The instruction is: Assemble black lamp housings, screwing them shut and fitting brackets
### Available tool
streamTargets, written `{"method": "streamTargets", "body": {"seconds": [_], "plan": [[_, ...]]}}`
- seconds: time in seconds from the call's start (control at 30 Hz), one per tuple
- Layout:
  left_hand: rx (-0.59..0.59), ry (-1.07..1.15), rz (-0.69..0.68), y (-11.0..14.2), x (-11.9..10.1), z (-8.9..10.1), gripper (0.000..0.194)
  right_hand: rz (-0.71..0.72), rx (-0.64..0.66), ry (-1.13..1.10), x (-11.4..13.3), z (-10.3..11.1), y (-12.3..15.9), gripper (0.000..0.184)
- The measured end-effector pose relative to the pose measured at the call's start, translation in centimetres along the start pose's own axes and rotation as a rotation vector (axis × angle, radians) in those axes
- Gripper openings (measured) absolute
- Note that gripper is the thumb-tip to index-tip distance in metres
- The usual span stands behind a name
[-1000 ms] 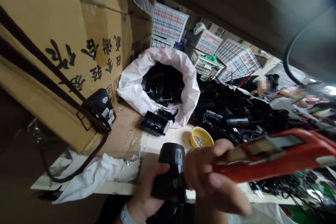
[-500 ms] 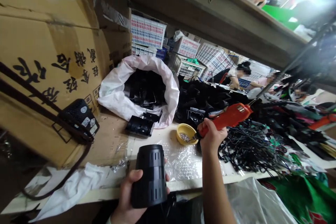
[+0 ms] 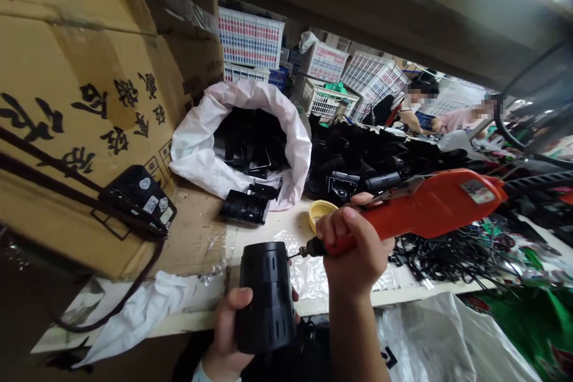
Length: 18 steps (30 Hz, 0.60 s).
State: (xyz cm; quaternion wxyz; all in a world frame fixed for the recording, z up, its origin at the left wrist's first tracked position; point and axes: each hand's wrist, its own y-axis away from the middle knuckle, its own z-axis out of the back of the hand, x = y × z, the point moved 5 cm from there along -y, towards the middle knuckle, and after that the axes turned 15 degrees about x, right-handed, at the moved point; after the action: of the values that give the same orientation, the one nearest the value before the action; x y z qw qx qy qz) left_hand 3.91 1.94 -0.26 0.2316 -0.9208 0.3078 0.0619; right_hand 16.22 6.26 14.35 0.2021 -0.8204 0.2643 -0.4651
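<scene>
Black ribbed housing (image 3: pixel 265 298): a slotted cylinder, upright with a slight tilt, within the grip of the left hand.
Left hand (image 3: pixel 230 322): closed around the lower body of the housing, thumb on the near face, fingertips showing at the opposite side.
Right hand (image 3: pixel 356 245): clenched about the front part of the driver, the fingers wrapped over its casing.
Orange-red driver (image 3: pixel 434 203): extends rightward from the right hand's grip; its thin bit points left to the upper side of the housing. Contact at the tip cannot be told.
Yellow bowl (image 3: pixel 319 209): just beyond the right hand's grip, partly hidden by the fingers.
Clear plastic sheet (image 3: pixel 308 277): on the white table (image 3: pixel 275 230), between the two grips.
Black part (image 3: pixel 244 208): lying beyond the left hand's grip, near the sack.
White sack (image 3: pixel 197 149): farther beyond that grip, its rolled rim around dark pieces (image 3: pixel 253 143).
Dark pouch (image 3: pixel 138 197): left of the left hand's grip, against the cardboard box (image 3: pixel 67 71), stickers on its face.
White cloth (image 3: pixel 143 304): left of the same grip, draped over the table edge.
Tangled cables (image 3: pixel 430 256): right of the right hand's grip, below the driver.
</scene>
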Motion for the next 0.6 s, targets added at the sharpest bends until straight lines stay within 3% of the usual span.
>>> {"method": "streamTargets", "body": {"seconds": [0.2, 0.27, 0.47, 0.6], "plan": [[-0.152, -0.106, 0.034, 0.5, 0.4, 0.6, 0.035, 0.020, -0.026, 0.123, -1.0, -0.2, 1.6, 0.015], [-0.178, -0.111, 0.060, 0.6, 0.6, 0.7, 0.034, 0.046, 0.024, 0.172, -1.0, -0.4, 2.0, 0.015], [-0.155, -0.018, 0.124, 0.7, 0.7, 1.0, 0.042, -0.023, 0.464, -0.010, -2.0, -1.4, 1.4, 0.016], [-0.109, 0.018, 0.130, 0.7, 0.5, 1.2, 0.049, -0.070, 0.652, -0.115, -2.4, -1.8, 0.8, 0.016]]}}
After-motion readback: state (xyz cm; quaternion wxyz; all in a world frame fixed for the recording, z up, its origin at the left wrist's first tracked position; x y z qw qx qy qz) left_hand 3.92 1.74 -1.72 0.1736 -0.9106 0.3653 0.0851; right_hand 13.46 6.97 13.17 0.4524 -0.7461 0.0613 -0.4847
